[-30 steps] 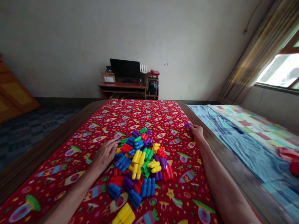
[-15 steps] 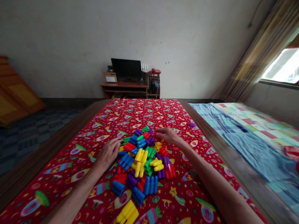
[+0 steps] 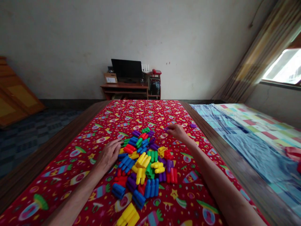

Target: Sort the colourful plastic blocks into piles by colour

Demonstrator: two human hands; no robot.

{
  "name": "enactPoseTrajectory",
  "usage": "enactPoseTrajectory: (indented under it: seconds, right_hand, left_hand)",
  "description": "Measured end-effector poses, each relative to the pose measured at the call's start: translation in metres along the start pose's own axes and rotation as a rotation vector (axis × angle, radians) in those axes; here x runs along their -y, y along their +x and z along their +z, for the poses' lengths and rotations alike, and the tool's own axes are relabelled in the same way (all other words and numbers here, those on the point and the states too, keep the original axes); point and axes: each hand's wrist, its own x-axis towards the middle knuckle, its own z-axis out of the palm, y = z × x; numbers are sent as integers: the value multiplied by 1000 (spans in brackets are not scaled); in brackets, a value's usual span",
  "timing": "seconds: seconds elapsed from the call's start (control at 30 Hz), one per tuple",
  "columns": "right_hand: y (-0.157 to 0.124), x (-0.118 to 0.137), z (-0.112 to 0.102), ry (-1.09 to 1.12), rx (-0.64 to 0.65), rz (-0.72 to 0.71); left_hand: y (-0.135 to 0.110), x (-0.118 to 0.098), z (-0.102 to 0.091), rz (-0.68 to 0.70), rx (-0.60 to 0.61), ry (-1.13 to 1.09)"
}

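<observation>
A loose heap of plastic building blocks in yellow, blue, green, red and purple lies on the patterned red cloth [image 3: 150, 110]. My left hand [image 3: 110, 155] rests at the heap's left edge, fingers stretched out and close to a green block [image 3: 126, 142]. Beyond the heap's right side, my right hand [image 3: 177, 132] pinches a small purple block [image 3: 166, 129], mostly hidden by the fingers. Farther right lies a single purple block [image 3: 193, 126]. Yellow blocks [image 3: 143, 160] sit on top in the middle, and another yellow block [image 3: 128, 215] lies nearest me.
The cloth covers a long table with bare wooden edges [image 3: 202, 125]. A desk [image 3: 127, 85] with a monitor [image 3: 126, 69] stands against the far wall. To the right is a bed [image 3: 254, 125] with a patterned sheet; a wooden cabinet [image 3: 16, 91] stands at left.
My right hand has moved right and away from the heap, with a purple block now at its fingertips. Several blocks in the heap have shifted. My left hand has stayed in place.
</observation>
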Motion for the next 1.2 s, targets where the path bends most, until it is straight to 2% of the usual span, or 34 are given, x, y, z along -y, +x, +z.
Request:
enactPoseTrajectory:
  seconds: [0.1,0.17,0.27,0.37,0.43,0.47,0.6,0.63,0.67,0.73,0.83,0.93,1.03,1.2]
  right_hand:
    - [-2,-33,-24,-120,-331,124]
    - [-5,-54,-34,-167,-476,197]
    - [-9,-74,-41,-247,-605,295]
    - [-8,-68,-38,-303,-681,267]
    - [-5,-48,-29,-267,-626,172]
    - [-4,-34,-21,-223,-539,111]
    - [-8,24,19,-41,67,-191]
    - [-11,35,28,-31,168,-239]
    - [-14,43,36,-31,242,-265]
    - [-20,52,45,-43,300,-252]
    - [-21,51,42,-43,310,-175]
    - [-13,41,28,-43,230,-106]
    - [-4,22,6,-86,19,-28]
    - [-6,-31,-32,-235,-293,206]
  left_hand:
    - [0,0,0,7,-1,-1]
    - [0,0,0,8,-1,-3]
    - [0,1,1,0,-1,-3]
    - [-1,1,2,-3,-6,-6]
    - [-1,0,1,-2,0,-10]
    - [-1,-1,1,0,4,-13]
    - [-1,-4,-1,2,-2,-21]
    - [-1,-4,-1,1,-1,-21]
    - [-1,-4,-1,-2,-1,-22]
    - [-1,-4,0,-9,0,-22]
    - [-1,-3,0,-19,-8,-21]
    - [-1,-3,-1,-15,0,-18]
    - [0,-4,-3,-8,16,-12]
    - [0,-6,-5,-14,20,-7]
